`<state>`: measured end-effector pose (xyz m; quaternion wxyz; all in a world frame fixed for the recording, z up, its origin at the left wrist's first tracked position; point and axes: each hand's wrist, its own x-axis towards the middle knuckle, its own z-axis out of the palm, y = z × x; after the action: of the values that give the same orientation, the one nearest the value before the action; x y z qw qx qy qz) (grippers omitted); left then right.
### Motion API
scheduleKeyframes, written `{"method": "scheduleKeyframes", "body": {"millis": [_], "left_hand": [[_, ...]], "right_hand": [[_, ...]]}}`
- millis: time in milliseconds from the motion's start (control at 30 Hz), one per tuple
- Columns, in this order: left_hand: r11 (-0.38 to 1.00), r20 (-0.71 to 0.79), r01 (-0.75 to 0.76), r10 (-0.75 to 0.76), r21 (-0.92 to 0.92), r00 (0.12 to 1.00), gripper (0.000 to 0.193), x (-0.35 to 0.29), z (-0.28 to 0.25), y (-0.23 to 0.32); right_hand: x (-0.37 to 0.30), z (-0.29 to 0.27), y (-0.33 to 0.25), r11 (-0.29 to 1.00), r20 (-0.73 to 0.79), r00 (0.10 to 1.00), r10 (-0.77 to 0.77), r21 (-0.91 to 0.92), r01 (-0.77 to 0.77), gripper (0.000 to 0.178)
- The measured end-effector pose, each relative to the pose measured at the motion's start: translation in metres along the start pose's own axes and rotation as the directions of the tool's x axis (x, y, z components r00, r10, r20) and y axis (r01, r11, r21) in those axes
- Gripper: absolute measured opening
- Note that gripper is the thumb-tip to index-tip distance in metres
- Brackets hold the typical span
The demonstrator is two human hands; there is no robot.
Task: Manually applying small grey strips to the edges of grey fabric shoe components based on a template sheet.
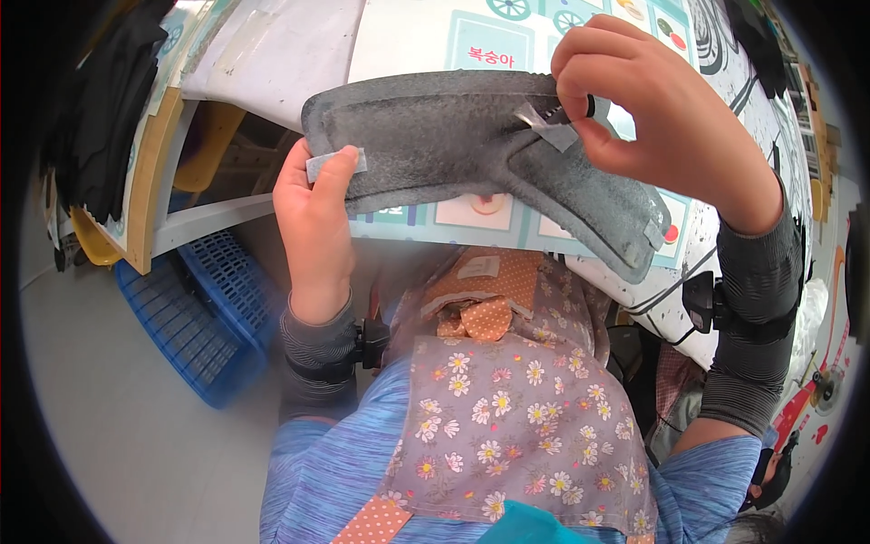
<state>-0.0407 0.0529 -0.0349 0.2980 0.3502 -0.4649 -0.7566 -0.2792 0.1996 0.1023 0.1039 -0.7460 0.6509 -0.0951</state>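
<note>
A long dark grey padded fabric piece (426, 136) with stitched edges is held up over the near edge of the table, its right part bent downward. My left hand (317, 218) is closed on its left end, the thumb pressing beside a light grey tab (335, 165). My right hand (652, 109) pinches at the upper edge, near a second grey tab (555, 134) that sticks up from the surface. What exactly lies between the right fingertips is hidden. Another pale tab (654, 232) sits at the lower right end.
Under the fabric, a printed sheet (408, 45) with pictures covers the white table (272, 54). Blue plastic baskets (199, 308) stand on the floor at the left, by a wooden-edged shelf (154, 181). Dark cables (671, 299) hang at the table's right edge. Part of another person (770, 471) shows at the lower right.
</note>
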Motion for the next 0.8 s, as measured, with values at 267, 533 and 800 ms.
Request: {"method": "scheduleKeyframes", "body": {"millis": [267, 533, 800], "left_hand": [[1.000, 0.006, -0.016, 0.016, 0.023, 1.000, 0.027, 0.005, -0.005, -0.007], [1.000, 0.010, 0.007, -0.007, -0.012, 1.000, 0.019, 0.005, 0.000, -0.003], [0.998, -0.056, -0.003, 0.006, 0.058, 0.998, 0.028, 0.008, -0.006, -0.005]], "right_hand": [[-0.023, -0.002, -0.021, 0.980, -0.098, 0.994, -0.055, -0.196, 0.035, 0.025], [-0.069, -0.011, -0.017, 0.997, -0.121, 0.991, 0.058, -0.037, -0.063, 0.027], [-0.130, -0.040, -0.029, 0.961, -0.225, 0.937, 0.268, -0.004, -0.276, 0.023]]}}
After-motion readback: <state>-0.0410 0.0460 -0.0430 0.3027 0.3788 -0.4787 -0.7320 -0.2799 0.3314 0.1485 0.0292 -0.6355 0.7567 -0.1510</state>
